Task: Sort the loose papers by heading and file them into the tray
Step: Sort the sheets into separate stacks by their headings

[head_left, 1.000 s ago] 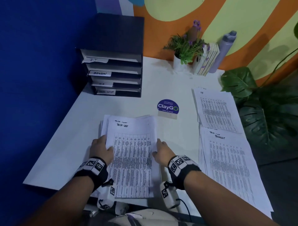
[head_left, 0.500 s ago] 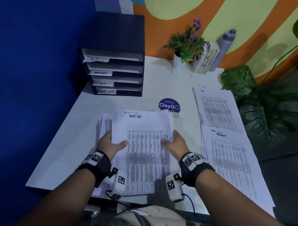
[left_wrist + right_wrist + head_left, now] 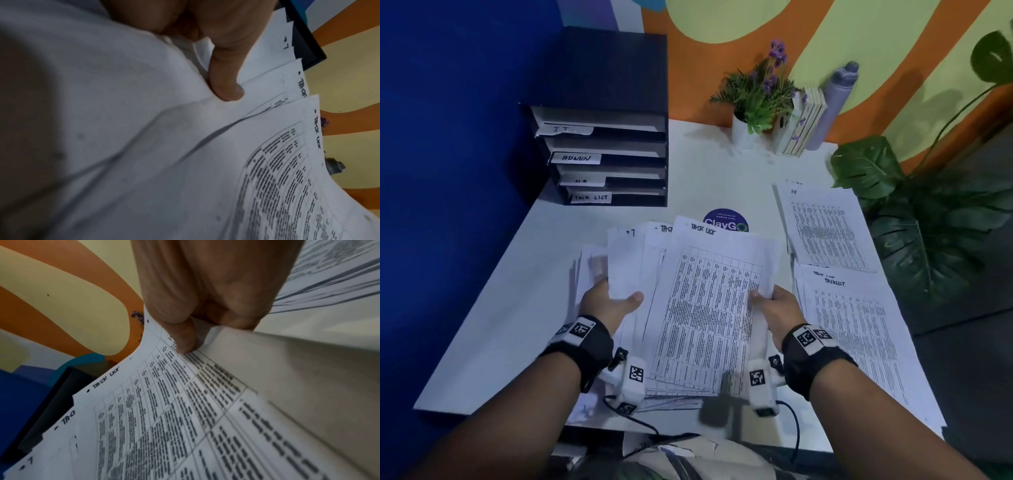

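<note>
Bending under its own weight, the thin sheet headed "TASK LIST" is pinched at its right edge by the right hand above the desk's front edge; the left hand clamps the fanned stack. The tray slots are labelled IT, ADMIN and TASK LIST.

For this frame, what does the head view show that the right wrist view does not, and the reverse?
Only the head view shows the left hand, the tray with its slot labels IT, ADMIN and TASK LIST, the two sorted piles on the table's right side, and the ClayGo sticker.

Only the right wrist view shows the grip close up: the right hand's thumb on the printed face, fingers curled under the sheet's edge.

Both show the top sheet headed TASK LIST, fanned sheets behind it, and the tray's dark body.
</note>
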### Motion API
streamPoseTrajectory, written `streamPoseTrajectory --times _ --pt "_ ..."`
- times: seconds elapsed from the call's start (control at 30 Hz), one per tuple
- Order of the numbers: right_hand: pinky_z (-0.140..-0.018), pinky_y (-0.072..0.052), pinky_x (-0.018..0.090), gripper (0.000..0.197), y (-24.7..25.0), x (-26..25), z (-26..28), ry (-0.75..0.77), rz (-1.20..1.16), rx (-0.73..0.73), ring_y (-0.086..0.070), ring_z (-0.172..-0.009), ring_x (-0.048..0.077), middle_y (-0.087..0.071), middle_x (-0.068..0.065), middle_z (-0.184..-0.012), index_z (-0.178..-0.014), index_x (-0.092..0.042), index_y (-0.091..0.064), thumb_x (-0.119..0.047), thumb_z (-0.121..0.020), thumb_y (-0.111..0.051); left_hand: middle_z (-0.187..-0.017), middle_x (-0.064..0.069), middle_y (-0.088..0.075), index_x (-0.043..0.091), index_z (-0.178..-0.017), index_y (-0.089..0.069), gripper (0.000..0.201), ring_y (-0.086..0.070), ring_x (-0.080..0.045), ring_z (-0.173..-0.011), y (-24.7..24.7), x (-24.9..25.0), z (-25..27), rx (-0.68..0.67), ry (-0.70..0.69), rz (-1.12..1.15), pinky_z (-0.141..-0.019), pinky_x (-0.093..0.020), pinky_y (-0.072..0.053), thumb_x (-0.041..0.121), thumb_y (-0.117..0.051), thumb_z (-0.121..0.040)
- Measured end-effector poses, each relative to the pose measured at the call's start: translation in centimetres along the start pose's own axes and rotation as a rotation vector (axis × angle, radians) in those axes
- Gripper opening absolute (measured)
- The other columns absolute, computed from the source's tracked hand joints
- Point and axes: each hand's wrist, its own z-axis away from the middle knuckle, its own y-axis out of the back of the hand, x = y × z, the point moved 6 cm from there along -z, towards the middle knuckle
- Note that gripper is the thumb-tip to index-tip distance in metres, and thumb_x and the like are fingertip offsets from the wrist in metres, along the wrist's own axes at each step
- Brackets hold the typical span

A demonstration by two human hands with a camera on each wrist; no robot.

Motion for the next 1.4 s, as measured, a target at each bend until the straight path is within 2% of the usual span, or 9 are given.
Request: streamPoseTrajectory --times 0.2,0.37,0.57,0.77,0.87,1.1,1.2,1.33,1.4 --pt "-0.078 -0.054 0.034 0.013 1.1 0.3 -0.5 0.017 -0.045 0.034 -0.068 -0.091 0.026 -0.072 0.008 -0.097 -0.102 -0.013 -0.066 -0.008 -0.090 -0.066 -0.105 0.002 -0.070 0.019 -0.108 -0.066 0.024 -0.064 -0.024 -0.100 0.0 -0.4 -0.3 0.061 0.024 0.043 -0.094 -0.038 -0.051 0.029 -0.068 -0.087" --pt "-0.084 -0.053 0.041 0.023 2.0 0.5 -0.8 0.039 -0.015 0.021 -0.065 -0.086 0.025 -0.069 0.003 -0.092 -0.110 -0.015 -0.061 -0.004 -0.090 -0.065 -0.096 0.002 -0.068 0.020 -0.101 -0.065 0.017 -0.064 -0.024 -0.093 0.4 0.1 -0.1 0.098 0.030 0.070 -0.085 -0.032 -0.050 0.024 -0.071 -0.085" --pt "-0.071 -0.052 0.033 0.013 0.8 0.1 -0.2 0.025 -0.100 -0.075 -0.062 -0.079 0.023 -0.068 0.008 -0.090 -0.103 -0.012 -0.066 -0.006 -0.091 -0.064 -0.087 0.012 -0.063 0.024 -0.097 -0.059 0.015 -0.059 -0.016 -0.085 -0.7 1.3 0.7 0.040 -0.004 0.148 -0.080 -0.026 -0.042 0.024 -0.070 -0.087" --pt "-0.088 -0.053 0.035 0.029 1.3 0.3 -0.5 0.061 -0.194 -0.094 -0.065 -0.098 0.024 -0.070 0.014 -0.109 -0.117 0.001 -0.062 0.007 -0.088 -0.062 -0.096 0.005 -0.070 0.028 -0.089 -0.065 0.005 -0.065 -0.026 -0.096 -0.7 0.8 0.2 0.060 0.026 0.144 -0.090 -0.040 -0.052 0.030 -0.061 -0.092" --pt "-0.093 -0.051 0.037 0.034 1.7 0.0 -0.6 0.078 -0.216 -0.116 -0.063 -0.099 0.022 -0.069 0.010 -0.108 -0.120 0.000 -0.060 0.011 -0.088 -0.060 -0.092 0.009 -0.070 0.030 -0.083 -0.065 0.010 -0.066 -0.024 -0.094 -0.8 1.0 0.2 0.054 0.018 0.165 -0.085 -0.034 -0.051 0.022 -0.066 -0.089" --pt "-0.088 -0.053 0.038 0.036 0.6 -1.6 0.3 0.142 -0.237 -0.166 -0.063 -0.097 0.022 -0.069 0.005 -0.099 -0.118 -0.005 -0.060 0.013 -0.087 -0.059 -0.106 -0.004 -0.069 0.024 -0.094 -0.068 0.018 -0.064 -0.027 -0.099 -2.5 2.9 0.7 -0.063 -0.029 0.183 -0.094 -0.041 -0.049 0.038 -0.059 -0.087" --pt "-0.092 -0.054 0.043 0.038 0.2 -2.3 0.6 0.176 -0.281 -0.120 -0.066 -0.105 0.027 -0.069 0.010 -0.112 -0.122 -0.011 -0.053 0.010 -0.090 -0.057 -0.137 0.011 -0.043 0.025 -0.137 -0.048 0.052 -0.043 -0.014 -0.122 -3.3 3.9 1.4 -0.110 -0.013 0.198 -0.109 -0.039 -0.033 0.055 -0.038 -0.096" --pt "-0.095 -0.052 0.029 0.054 -0.3 -2.7 0.4 0.176 -0.191 -0.151 -0.061 -0.110 0.003 -0.061 -0.009 -0.125 -0.138 -0.028 -0.040 -0.003 -0.095 -0.058 -0.127 0.002 -0.057 0.022 -0.133 -0.048 0.033 -0.053 -0.019 -0.113 -4.4 6.2 2.2 -0.100 -0.179 0.016 -0.097 -0.036 -0.041 0.019 -0.044 -0.100" --pt "-0.099 -0.051 0.040 0.061 0.4 -2.8 0.0 0.173 -0.038 -0.107 -0.060 -0.114 0.013 -0.058 -0.005 -0.129 -0.143 -0.028 -0.036 -0.001 -0.093 -0.056 -0.122 0.002 -0.059 0.021 -0.132 -0.049 0.033 -0.054 -0.019 -0.107 -5.1 6.7 2.3 -0.095 -0.187 0.018 -0.093 -0.034 -0.042 0.015 -0.043 -0.100"
